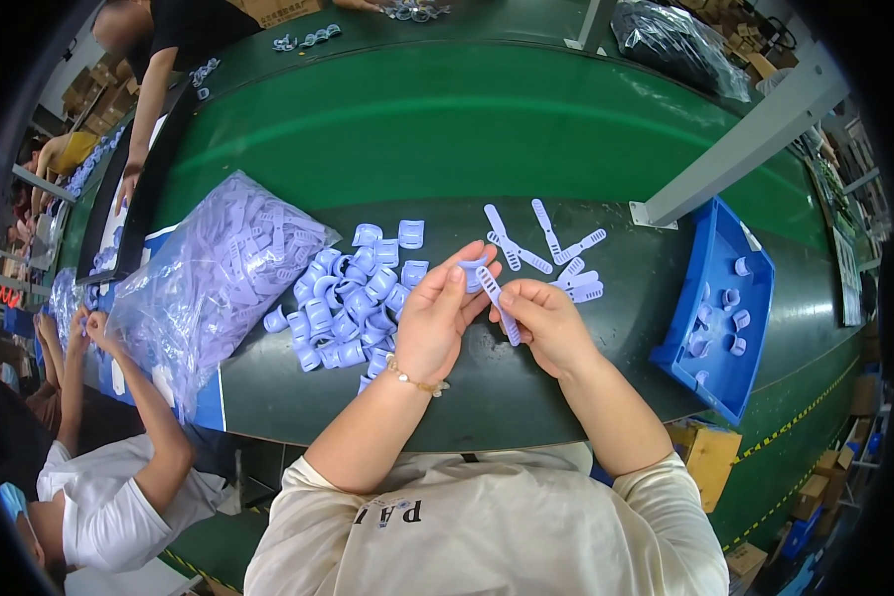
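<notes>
My left hand [432,308] pinches a curved lavender plastic piece [473,266] between thumb and fingers. Close beside it, my right hand [546,323] grips a flat lavender slotted strap [497,300], its upper end near the curved piece; whether the two parts touch I cannot tell. To the left of my hands is a heap of curved lavender pieces [346,306] on the dark table [487,402]. Several loose slotted straps [545,230] are scattered just beyond my right hand.
A clear plastic bag [238,263] full of slotted straps bulges at the left. On the right, a blue bin [681,298] contains several curved pieces, near a grey metal post [730,139]. A green belt [417,119] runs behind. Co-workers' arms [149,382] reach in at the left.
</notes>
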The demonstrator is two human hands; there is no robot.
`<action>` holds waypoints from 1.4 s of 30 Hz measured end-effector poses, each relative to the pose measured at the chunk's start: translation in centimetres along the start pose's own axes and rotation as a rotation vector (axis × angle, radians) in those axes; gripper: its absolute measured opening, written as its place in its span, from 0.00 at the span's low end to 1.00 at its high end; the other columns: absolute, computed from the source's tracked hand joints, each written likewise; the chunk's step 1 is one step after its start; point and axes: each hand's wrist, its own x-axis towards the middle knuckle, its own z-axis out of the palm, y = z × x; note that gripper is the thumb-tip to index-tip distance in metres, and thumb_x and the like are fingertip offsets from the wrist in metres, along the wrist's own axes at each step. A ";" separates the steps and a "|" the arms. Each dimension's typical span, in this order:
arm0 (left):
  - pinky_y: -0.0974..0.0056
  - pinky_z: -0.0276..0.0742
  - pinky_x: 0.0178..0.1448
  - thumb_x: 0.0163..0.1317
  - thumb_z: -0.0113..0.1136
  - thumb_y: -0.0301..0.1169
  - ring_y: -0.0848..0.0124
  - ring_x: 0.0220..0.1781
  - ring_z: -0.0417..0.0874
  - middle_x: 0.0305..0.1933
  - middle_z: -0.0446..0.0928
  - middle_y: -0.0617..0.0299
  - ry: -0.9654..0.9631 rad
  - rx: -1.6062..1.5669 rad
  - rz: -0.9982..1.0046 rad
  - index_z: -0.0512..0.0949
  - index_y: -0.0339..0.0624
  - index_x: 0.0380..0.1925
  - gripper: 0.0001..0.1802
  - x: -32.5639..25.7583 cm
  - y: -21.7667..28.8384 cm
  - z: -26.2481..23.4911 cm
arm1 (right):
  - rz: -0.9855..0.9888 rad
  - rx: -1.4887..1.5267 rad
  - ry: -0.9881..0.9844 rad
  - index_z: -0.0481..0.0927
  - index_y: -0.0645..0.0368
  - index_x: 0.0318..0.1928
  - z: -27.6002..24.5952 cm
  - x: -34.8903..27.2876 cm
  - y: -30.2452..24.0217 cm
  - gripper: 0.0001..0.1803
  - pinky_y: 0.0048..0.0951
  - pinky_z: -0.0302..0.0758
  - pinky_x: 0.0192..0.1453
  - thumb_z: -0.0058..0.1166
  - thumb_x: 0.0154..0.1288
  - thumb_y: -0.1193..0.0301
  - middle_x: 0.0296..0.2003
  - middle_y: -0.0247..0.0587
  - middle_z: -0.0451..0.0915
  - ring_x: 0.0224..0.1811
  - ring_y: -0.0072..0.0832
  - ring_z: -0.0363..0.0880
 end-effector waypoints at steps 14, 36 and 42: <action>0.58 0.71 0.66 0.74 0.46 0.38 0.63 0.64 0.73 0.64 0.71 0.54 -0.001 0.215 0.155 0.68 0.34 0.61 0.23 0.4 -0.1 -0.9 | -0.024 -0.001 0.039 0.79 0.58 0.38 0.9 0.8 -0.1 0.08 0.15 0.62 0.27 0.53 0.69 0.67 0.29 0.31 0.80 0.26 0.13 0.71; 0.63 0.71 0.60 0.68 0.50 0.25 0.63 0.56 0.76 0.54 0.75 0.56 -0.162 0.681 0.481 0.79 0.39 0.50 0.14 0.0 -0.2 -0.7 | -0.108 0.014 0.073 0.74 0.54 0.40 -1.7 0.9 0.8 0.08 0.14 0.64 0.26 0.51 0.71 0.63 0.27 0.25 0.72 0.25 0.13 0.69; 0.65 0.73 0.56 0.66 0.52 0.25 0.65 0.51 0.76 0.48 0.74 0.56 -0.252 0.693 0.513 0.79 0.40 0.52 0.16 0.3 -0.1 -0.8 | -0.159 -0.002 0.026 0.74 0.57 0.45 -3.7 1.0 1.4 0.10 0.13 0.62 0.27 0.52 0.71 0.65 0.28 0.26 0.71 0.26 0.12 0.66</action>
